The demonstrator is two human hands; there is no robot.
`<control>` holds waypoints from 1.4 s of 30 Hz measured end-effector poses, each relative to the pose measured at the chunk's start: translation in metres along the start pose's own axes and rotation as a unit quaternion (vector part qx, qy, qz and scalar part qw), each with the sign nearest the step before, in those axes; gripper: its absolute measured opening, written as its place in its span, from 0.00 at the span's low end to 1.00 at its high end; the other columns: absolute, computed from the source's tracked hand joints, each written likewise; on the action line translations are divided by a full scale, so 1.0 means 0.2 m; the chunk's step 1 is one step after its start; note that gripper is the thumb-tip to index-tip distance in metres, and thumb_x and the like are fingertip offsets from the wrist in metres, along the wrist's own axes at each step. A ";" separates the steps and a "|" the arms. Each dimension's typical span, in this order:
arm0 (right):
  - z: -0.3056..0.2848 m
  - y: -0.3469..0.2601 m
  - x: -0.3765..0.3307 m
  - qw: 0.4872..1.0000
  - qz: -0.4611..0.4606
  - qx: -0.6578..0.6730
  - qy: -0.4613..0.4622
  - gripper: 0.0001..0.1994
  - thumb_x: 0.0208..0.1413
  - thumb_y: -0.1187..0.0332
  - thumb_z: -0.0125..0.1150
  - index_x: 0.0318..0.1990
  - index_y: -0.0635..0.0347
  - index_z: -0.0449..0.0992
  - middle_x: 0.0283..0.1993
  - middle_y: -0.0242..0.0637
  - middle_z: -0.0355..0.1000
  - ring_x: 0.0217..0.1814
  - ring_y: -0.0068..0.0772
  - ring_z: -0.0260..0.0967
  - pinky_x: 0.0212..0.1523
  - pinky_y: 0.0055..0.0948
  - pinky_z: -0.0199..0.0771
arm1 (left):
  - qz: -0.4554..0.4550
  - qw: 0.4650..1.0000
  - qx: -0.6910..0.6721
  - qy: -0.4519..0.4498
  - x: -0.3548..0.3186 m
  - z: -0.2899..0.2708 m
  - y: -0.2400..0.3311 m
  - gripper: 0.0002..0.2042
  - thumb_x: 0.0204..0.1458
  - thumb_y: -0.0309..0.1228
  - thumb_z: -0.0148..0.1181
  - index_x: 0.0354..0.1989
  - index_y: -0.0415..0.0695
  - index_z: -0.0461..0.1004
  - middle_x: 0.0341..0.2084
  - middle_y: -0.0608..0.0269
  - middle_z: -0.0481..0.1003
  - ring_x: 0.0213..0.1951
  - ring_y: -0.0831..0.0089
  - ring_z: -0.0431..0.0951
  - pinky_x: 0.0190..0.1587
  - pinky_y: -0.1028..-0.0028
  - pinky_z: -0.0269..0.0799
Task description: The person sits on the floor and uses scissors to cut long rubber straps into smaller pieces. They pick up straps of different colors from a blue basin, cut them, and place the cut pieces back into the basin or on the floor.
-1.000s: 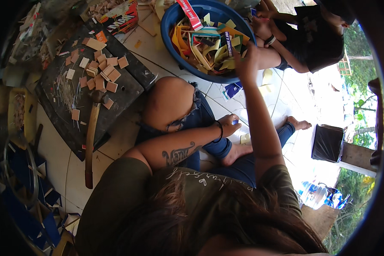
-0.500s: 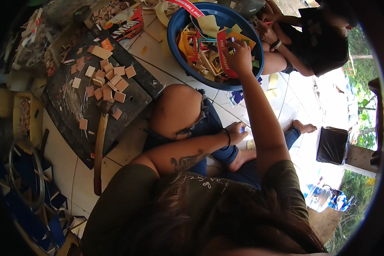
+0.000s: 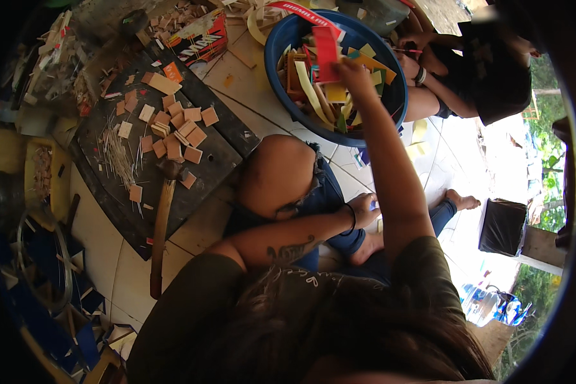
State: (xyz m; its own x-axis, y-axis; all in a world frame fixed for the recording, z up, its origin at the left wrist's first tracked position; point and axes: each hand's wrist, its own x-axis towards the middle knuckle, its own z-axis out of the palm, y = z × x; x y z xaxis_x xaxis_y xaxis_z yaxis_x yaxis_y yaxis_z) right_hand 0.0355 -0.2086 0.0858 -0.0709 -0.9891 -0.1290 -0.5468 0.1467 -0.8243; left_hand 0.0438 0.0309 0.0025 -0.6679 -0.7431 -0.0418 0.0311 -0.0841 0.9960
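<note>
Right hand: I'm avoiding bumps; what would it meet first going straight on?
Beyond the red piece the hand holds, probably the long red strip across the blue tub's rim; depth is unclear.

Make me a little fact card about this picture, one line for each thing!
Right hand: holding a red strip over the blue basin
Basin contents: colourful strips, mixed up
Left hand: closed on a small blue thing, mostly hidden
Dark board: wooden squares on it, hammer across its edge
Other person: black top, beside the basin
</note>
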 end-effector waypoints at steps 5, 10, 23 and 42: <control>-0.30 -0.11 -0.16 0.929 -0.067 0.355 -0.074 0.13 0.55 0.68 0.50 0.45 0.65 0.70 0.38 0.34 0.72 0.36 0.20 0.69 0.40 0.18 0.67 | -0.060 0.997 -0.020 0.032 0.02 0.05 -0.07 0.16 0.47 0.35 0.54 0.39 0.35 0.68 0.35 0.46 0.72 0.40 0.60 0.72 0.44 0.69 0.67; -0.45 -0.14 -0.31 0.910 -0.095 0.403 0.031 0.11 0.57 0.69 0.45 0.42 0.66 0.68 0.35 0.38 0.70 0.35 0.27 0.67 0.38 0.23 0.66 | -0.026 0.981 -0.129 0.140 0.05 -0.02 -0.04 0.12 0.53 0.35 0.49 0.41 0.39 0.68 0.33 0.61 0.73 0.32 0.72 0.74 0.36 0.76 0.69; -0.49 0.23 -1.22 0.936 0.131 0.308 -0.108 0.12 0.57 0.66 0.47 0.41 0.67 0.71 0.34 0.31 0.71 0.35 0.17 0.67 0.40 0.16 0.64 | 0.056 0.853 -0.515 0.063 0.02 -0.33 0.35 0.21 0.58 0.45 0.37 0.49 0.42 0.64 0.40 0.61 0.71 0.41 0.77 0.71 0.43 0.77 0.64; -0.54 1.12 -1.55 0.942 0.301 -0.143 -0.043 0.18 0.49 0.63 0.56 0.45 0.65 0.72 0.40 0.48 0.72 0.40 0.43 0.70 0.43 0.31 0.68 | 0.016 0.861 -0.500 0.087 -0.01 -0.35 0.32 0.16 0.56 0.32 0.40 0.53 0.43 0.59 0.37 0.56 0.69 0.42 0.60 0.72 0.48 0.65 0.66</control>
State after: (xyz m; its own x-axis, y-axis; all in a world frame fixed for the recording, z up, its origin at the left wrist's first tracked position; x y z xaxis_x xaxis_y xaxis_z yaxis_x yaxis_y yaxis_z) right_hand -0.1550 0.1290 0.0016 -0.3796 -0.7208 -0.5799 -0.6325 0.6597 -0.4059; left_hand 0.0990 -0.0183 0.0613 -0.5364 -0.8364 -0.1133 0.7306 -0.5273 0.4339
